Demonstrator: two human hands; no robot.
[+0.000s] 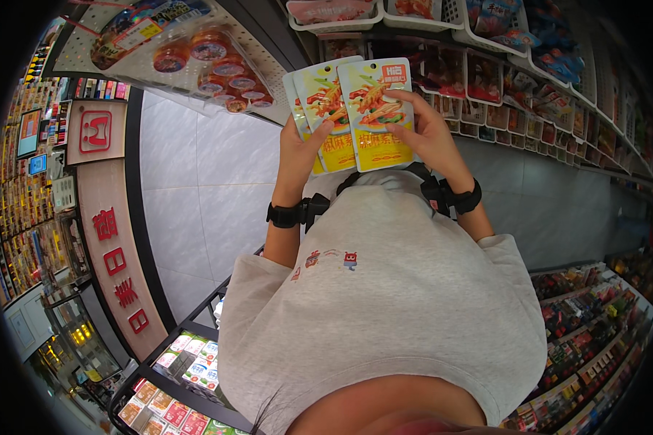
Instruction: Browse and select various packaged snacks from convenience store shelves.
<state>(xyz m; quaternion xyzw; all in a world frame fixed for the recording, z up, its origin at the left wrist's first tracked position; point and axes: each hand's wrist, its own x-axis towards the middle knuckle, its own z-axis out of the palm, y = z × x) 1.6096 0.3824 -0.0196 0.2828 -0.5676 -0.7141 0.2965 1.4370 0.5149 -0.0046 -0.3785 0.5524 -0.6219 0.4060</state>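
My left hand [298, 147] grips at least two yellow and white snack pouches, fanned so that they overlap, its thumb across the front one [326, 98]. Another snack pouch [375, 100] is pinched by its right edge in my right hand [427, 128]. It overlaps the pouches on the left. All of them stand upright in front of my waist, printed sides towards me, with a hang hole at the top. Black straps with small black devices [288, 213] [459, 197] sit around both wrists.
White plastic baskets [421, 22] of packaged snacks line the shelves ahead and to the right. A perforated panel [71, 54] with hanging packs stands at upper left. A counter with red lettering [114, 239] is left; boxed drinks [196, 364] are at lower left, stocked shelves [587, 348] at lower right.
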